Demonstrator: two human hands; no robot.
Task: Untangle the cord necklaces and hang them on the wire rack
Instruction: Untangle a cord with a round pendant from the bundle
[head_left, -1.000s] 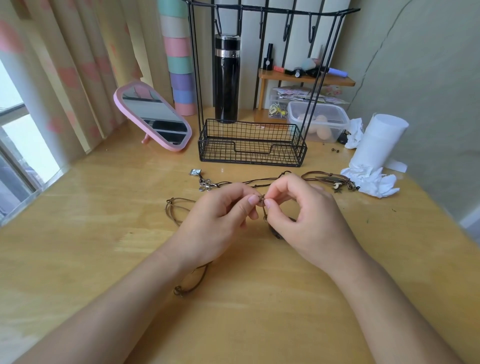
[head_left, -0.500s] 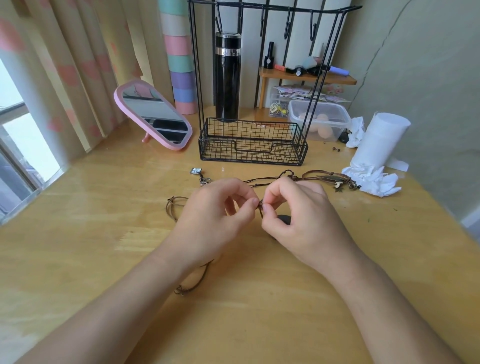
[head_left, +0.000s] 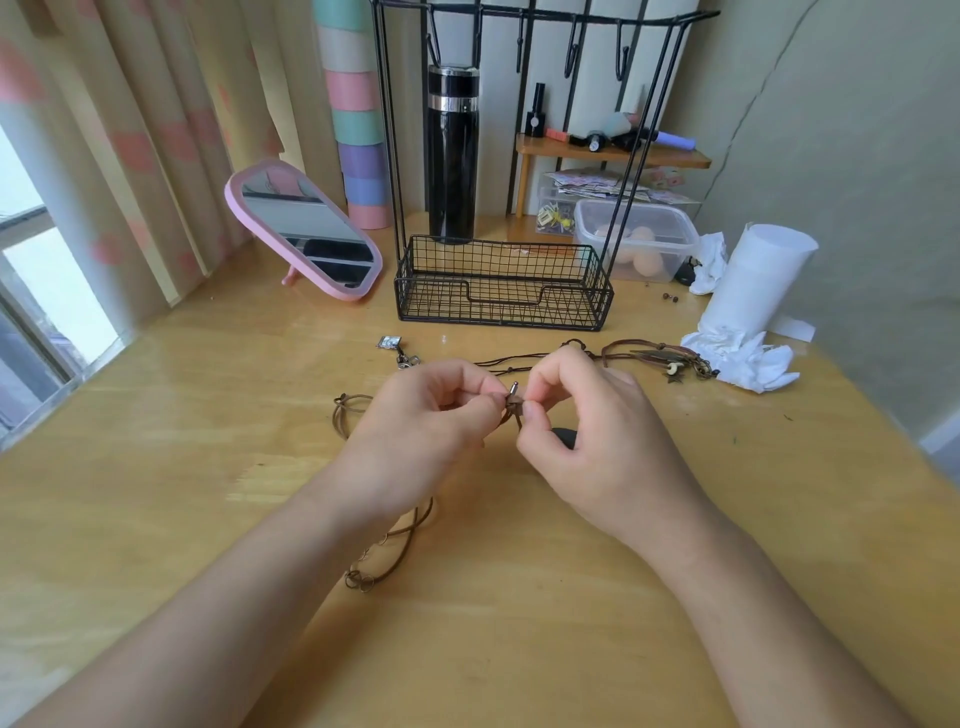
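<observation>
My left hand (head_left: 426, 421) and my right hand (head_left: 597, 441) meet above the middle of the wooden table (head_left: 156, 467). Both pinch a knot of brown cord (head_left: 514, 402) with a small metal end sticking up. Loops of this brown cord necklace (head_left: 387, 564) trail under my left wrist and out to the left. A second, dark cord necklace with feather and bead pendants (head_left: 660, 358) lies behind my right hand. A small square charm (head_left: 388, 342) lies farther left. The black wire rack (head_left: 498, 283), with hooks on its top bar, stands behind them.
A pink-framed mirror (head_left: 306, 228) leans at the back left. A black flask (head_left: 451, 150) stands behind the rack. At the back right are a clear plastic box (head_left: 636, 239), a white paper roll (head_left: 753, 280) and crumpled tissue (head_left: 743, 358). A dark object shows under my right hand.
Both hands have drawn slightly closer together on the knot, and the metal cord end now sticks up between the fingertips. The necklaces on the table have not moved.
</observation>
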